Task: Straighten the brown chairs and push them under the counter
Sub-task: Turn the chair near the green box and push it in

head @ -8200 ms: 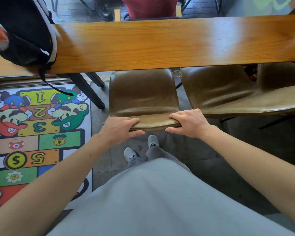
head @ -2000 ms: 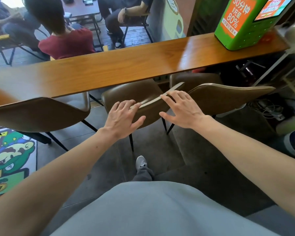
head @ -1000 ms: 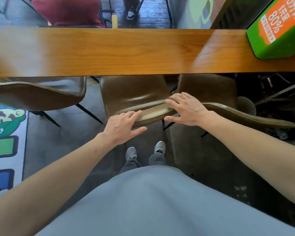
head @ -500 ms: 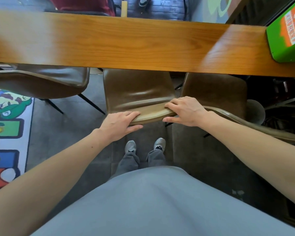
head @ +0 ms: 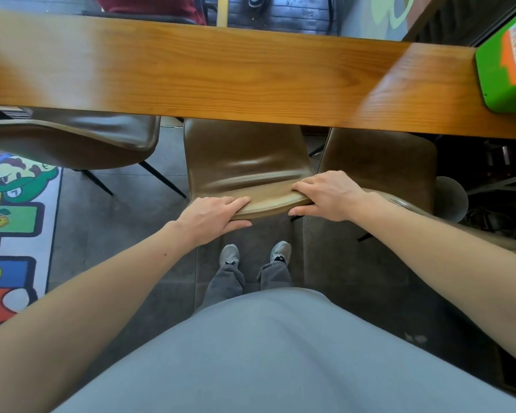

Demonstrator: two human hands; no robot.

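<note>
A brown leather chair [head: 245, 162] stands straight in front of me, its seat partly under the long wooden counter [head: 221, 70]. My left hand [head: 213, 217] grips the left end of its backrest top. My right hand [head: 325, 195] grips the right end. A second brown chair [head: 72, 138] sits to the left, its seat under the counter edge. A third brown chair [head: 382, 162] stands to the right, with its backrest running behind my right forearm.
A green box with orange print [head: 507, 58] rests on the counter at the right. A colourful hopscotch mat [head: 9, 222] lies on the dark floor at the left. Cables and metal frames crowd the far right. A person in red sits beyond the counter.
Both hands went from flat, open fingers over the middle chair's backrest to a closed grip on it. The view has tilted down and closer to the counter.
</note>
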